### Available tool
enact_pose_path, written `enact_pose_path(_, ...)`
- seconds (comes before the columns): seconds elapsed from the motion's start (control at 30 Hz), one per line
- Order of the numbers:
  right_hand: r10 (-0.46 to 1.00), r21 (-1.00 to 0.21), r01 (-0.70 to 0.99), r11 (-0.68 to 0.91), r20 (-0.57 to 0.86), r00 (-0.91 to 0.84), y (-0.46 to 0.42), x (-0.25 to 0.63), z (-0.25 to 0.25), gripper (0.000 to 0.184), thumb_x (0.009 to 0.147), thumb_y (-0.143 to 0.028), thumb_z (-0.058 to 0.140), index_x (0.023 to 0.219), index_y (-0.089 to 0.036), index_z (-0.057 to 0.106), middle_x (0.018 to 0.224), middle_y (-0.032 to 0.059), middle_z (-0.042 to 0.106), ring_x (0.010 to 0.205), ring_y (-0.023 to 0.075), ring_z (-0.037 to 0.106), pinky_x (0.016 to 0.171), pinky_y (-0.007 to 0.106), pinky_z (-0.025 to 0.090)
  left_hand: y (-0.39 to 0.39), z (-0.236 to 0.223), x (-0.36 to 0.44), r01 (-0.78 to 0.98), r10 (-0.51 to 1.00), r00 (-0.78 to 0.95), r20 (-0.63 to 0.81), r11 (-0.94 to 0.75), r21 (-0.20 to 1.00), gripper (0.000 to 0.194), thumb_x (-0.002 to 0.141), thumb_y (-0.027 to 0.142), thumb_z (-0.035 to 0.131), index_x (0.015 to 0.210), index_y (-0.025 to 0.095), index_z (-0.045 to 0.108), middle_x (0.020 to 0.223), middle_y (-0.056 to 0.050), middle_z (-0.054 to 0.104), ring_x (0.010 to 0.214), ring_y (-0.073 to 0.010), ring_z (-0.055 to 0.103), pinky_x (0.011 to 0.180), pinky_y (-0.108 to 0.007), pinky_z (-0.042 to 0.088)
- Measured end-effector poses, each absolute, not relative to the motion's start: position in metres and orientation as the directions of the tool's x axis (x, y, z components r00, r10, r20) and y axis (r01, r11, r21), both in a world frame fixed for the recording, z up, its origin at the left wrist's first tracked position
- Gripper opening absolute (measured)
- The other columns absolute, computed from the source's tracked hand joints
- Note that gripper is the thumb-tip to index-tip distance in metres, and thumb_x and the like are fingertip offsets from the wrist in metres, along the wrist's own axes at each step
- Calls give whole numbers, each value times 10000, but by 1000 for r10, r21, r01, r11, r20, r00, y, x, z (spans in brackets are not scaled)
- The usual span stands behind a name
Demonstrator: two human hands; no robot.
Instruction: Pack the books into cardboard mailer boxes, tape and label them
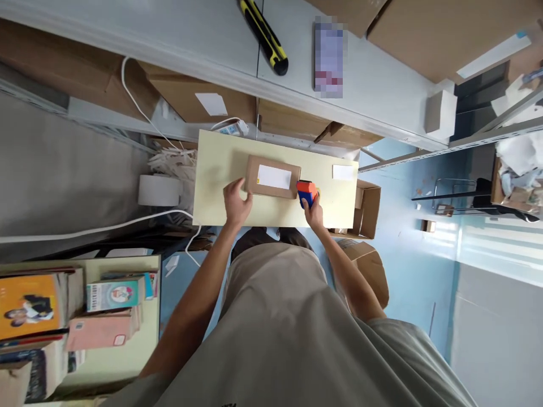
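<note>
A closed cardboard box (pixel 251 176) with a white label (pixel 274 177) on top lies on the pale yellow table (pixel 220 152). My left hand (pixel 237 204) is at the box's near left corner, thumb and fingers apart. The fingertips are close to the cardboard; whether they touch it I cannot tell. At the box's right end, my right hand (pixel 314 213) is closed around an orange and blue tape dispenser (pixel 306 192). The dispenser's orange head is beside the near right corner of the box.
A white slip (pixel 343 172) lies on the table's right part. Above the far edge runs a shelf (pixel 190 39) with a yellow and black utility knife (pixel 265 38). An open carton (pixel 368 210) stands right of the table. Books (pixel 102 329) are stacked at lower left.
</note>
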State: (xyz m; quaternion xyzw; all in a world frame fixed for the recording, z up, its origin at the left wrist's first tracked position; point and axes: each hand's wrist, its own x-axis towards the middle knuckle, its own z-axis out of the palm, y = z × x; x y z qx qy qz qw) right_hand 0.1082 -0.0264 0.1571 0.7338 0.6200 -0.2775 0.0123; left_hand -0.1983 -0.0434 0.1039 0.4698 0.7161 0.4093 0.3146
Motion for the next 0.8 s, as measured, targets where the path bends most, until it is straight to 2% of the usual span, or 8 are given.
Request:
enact_pose_path(0.07, 897, -306, 944, -120, -441, -29, -38, 120, 169, 708, 1183, -585, 551, 1672, -78, 488, 1345, 283, 817, 1164, 398, 826, 993, 444, 637, -55, 124, -181, 421, 978, -206, -22, 109, 900, 509, 965, 287, 770, 1473, 259, 774, 1513, -152, 783, 1491, -389, 655, 1380, -595, 469)
enact_pose_path(0.2, 825, -287, 939, 190, -472, -311, -51, 141, 182, 643, 1214, -591, 532, 1613, -88, 554, 1422, 328, 768, 1369, 419, 760, 1168, 489, 605, -78, 154, -144, 406, 999, 32, 42, -51, 912, 521, 1037, 410, 772, 1535, 258, 754, 1519, -142, 778, 1461, -391, 669, 1338, -593, 511)
enact_pose_path(0.33, 726, -278, 835, 475, -412, -550, -49, 168, 176, 635, 1218, -684, 464, 1490, -125, 596, 1273, 272, 796, 1265, 411, 800, 1126, 556, 655, -92, 163, -118, 419, 997, 77, 24, -54, 906, 442, 1123, 422, 665, 1525, 263, 758, 1493, -141, 785, 1423, -377, 677, 1292, -591, 537)
enact_pose_path(0.43, 639, -274, 723, 634, -341, -690, -46, 193, 169, 632, 1231, -683, 380, 1464, -129, 577, 1170, 231, 804, 1155, 388, 824, 1058, 563, 694, -97, 163, -101, 447, 998, 59, 17, -42, 894, 340, 1126, 404, 667, 1405, 261, 799, 1417, -139, 810, 1363, -366, 693, 1251, -583, 550)
enact_pose_path(0.6, 528, -290, 633, 718, -366, -767, -40, 227, 167, 650, 1248, -647, 304, 1533, -118, 550, 1215, 243, 811, 1212, 387, 818, 1125, 566, 676, -106, 159, -65, 466, 999, -7, -50, 47, 884, 98, 1078, 345, 749, 1067, 263, 802, 1136, -99, 839, 1161, -328, 730, 1142, -532, 578)
enact_pose_path(0.7, 487, -291, 625, 724, -426, -762, -37, 241, 170, 688, 1255, -641, 270, 1586, -92, 521, 1273, 263, 815, 1274, 385, 811, 1174, 545, 646, -113, 153, -40, 463, 993, -72, -88, 112, 879, 92, 1080, 317, 755, 1010, 262, 782, 1077, -89, 834, 1109, -310, 726, 1090, -492, 585)
enact_pose_path(0.8, 468, -274, 648, 710, -504, -726, -34, 252, 172, 747, 1257, -653, 215, 1635, -55, 455, 1312, 286, 819, 1273, 392, 814, 1126, 523, 652, -121, 140, -16, 464, 985, -150, -81, 143, 874, 99, 1085, 307, 757, 1000, 261, 780, 1073, -90, 837, 1076, -297, 723, 1039, -453, 585)
